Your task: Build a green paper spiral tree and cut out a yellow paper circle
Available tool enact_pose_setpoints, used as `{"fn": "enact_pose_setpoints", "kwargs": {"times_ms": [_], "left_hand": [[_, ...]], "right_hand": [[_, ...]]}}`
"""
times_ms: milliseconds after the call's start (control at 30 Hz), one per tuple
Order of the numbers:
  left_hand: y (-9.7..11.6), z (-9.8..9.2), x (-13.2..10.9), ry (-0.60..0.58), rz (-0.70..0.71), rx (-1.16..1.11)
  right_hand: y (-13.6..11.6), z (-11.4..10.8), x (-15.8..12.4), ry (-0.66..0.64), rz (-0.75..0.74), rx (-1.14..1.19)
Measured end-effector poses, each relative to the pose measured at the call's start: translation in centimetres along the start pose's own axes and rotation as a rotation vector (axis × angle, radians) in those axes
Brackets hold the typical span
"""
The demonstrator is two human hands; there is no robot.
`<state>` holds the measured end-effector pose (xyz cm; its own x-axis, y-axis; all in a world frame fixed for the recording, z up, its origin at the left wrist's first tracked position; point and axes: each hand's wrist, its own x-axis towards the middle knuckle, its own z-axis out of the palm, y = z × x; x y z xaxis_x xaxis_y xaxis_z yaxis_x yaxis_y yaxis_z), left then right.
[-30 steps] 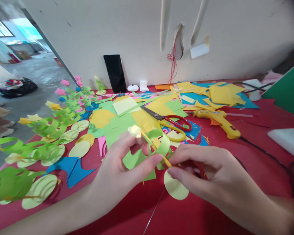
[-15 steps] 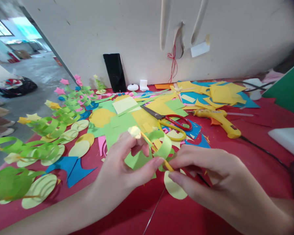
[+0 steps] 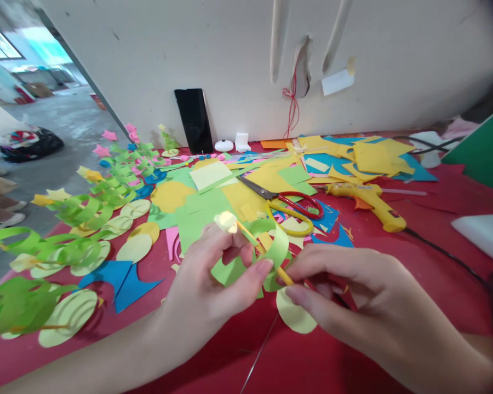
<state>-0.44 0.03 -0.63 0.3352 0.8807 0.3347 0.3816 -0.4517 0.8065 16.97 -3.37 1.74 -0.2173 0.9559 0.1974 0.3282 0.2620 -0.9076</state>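
Yellow stick in the grip of both hands — long axis diagonal, pale tip away and leftward.

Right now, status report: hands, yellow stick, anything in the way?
Right hand pinching the yellow stick. Left hand at the curled green strip around it. Scissors lie beyond, apart from both hands, seemingly out of the way.

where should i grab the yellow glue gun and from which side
Likely best by its handle, from the near right: the glue gun lies on its side, handle slanting that way, nozzle pointing left, away from that grip.
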Motion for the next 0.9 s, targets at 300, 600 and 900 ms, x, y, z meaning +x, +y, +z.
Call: {"fn": "enact_pose_setpoints", "kwargs": {"times_ms": [300, 600, 900], "left_hand": [[0.1, 0.1, 0.0, -0.048, -0.013, -0.033], [0.4, 0.1, 0.2, -0.099, -0.009, -0.101], [0.7, 0.5, -0.5, -0.062, -0.002, -0.213]], "right_hand": [[0.7, -0.1, -0.5, 0.030, -0.124, -0.031], [0.1, -0.5, 0.7, 0.149, -0.053, -0.148], [0.6, -0.8, 0.5, 0.268, -0.317, -0.336]]}}
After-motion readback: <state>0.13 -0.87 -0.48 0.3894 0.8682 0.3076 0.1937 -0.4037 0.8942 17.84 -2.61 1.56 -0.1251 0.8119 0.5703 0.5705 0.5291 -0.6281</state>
